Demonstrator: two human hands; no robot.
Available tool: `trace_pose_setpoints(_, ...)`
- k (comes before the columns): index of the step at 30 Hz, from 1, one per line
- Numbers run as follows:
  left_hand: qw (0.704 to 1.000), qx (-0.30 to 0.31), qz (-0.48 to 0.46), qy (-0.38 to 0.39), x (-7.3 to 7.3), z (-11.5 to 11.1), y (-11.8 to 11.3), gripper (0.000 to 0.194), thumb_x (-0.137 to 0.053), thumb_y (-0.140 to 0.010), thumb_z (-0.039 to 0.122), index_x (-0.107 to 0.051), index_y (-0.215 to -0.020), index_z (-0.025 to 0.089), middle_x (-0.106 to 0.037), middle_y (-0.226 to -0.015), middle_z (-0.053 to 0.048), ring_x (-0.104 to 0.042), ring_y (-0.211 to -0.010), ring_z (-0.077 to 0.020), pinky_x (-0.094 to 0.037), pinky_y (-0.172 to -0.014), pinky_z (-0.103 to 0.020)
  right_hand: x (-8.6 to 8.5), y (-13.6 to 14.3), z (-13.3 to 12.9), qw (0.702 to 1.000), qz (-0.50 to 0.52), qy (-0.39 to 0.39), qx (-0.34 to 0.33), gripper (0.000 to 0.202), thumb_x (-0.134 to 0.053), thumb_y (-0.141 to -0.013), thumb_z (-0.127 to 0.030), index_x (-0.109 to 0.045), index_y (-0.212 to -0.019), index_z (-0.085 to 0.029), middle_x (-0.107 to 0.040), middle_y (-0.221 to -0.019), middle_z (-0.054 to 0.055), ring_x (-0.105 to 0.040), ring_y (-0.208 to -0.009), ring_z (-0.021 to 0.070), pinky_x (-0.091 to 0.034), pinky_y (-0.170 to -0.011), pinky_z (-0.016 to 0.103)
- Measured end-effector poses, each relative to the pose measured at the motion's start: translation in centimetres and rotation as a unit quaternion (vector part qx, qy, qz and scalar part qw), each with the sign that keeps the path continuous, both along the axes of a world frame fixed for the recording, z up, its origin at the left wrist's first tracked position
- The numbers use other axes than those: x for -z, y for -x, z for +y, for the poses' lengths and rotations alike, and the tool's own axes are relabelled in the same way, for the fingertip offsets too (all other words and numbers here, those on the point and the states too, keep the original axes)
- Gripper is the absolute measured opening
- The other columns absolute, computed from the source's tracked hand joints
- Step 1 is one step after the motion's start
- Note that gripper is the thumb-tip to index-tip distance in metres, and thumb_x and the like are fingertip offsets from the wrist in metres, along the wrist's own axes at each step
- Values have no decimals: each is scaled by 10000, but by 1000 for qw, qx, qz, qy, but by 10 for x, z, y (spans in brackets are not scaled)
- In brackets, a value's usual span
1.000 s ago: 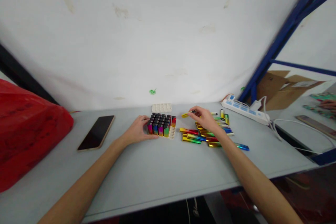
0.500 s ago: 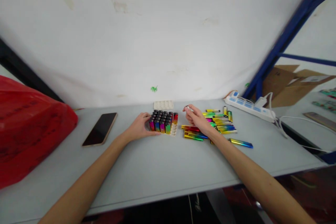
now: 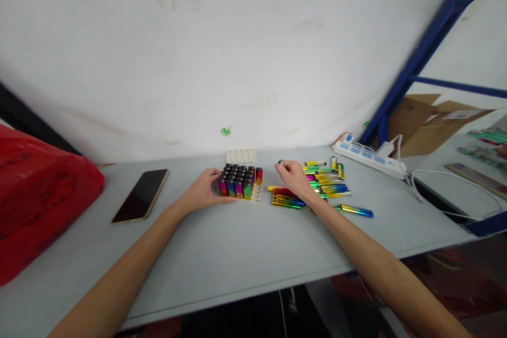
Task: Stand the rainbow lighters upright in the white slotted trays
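Fingers of the left hand (image 3: 204, 190) cup black-topped sticks (image 3: 235, 180), best steadied lightly; the right hand (image 3: 292, 175) narrowly pinches 1 mostly hidden piece (image 3: 281, 162).

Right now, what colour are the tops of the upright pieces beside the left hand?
Black on the upright pieces; best seen in the head view.

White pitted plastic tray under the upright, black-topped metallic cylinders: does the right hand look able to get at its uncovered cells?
Probably yes: only bare grey tabletop shows between the right hand and the white pitted plastic tray, whose uncovered cells are on the near side.
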State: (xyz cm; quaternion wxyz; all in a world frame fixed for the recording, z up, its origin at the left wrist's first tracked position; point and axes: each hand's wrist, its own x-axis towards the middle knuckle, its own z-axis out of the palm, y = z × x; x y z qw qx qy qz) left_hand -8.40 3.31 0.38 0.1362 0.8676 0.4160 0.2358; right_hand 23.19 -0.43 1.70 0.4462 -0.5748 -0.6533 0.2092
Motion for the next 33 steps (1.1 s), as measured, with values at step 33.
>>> trace_pose_setpoints(33,994,-66,62,-64,10,1,-7,733,-613,-800,865,-758,-1049,191,-696,-1206,-167,-635,-1163,-402,-508,-1046,-553,-3,-2,0,973,-168,-118,-101,369,-458,-1098,-448,-553,-819,-226,-644,-839,48,-606,-803,194,-449,-779,296)
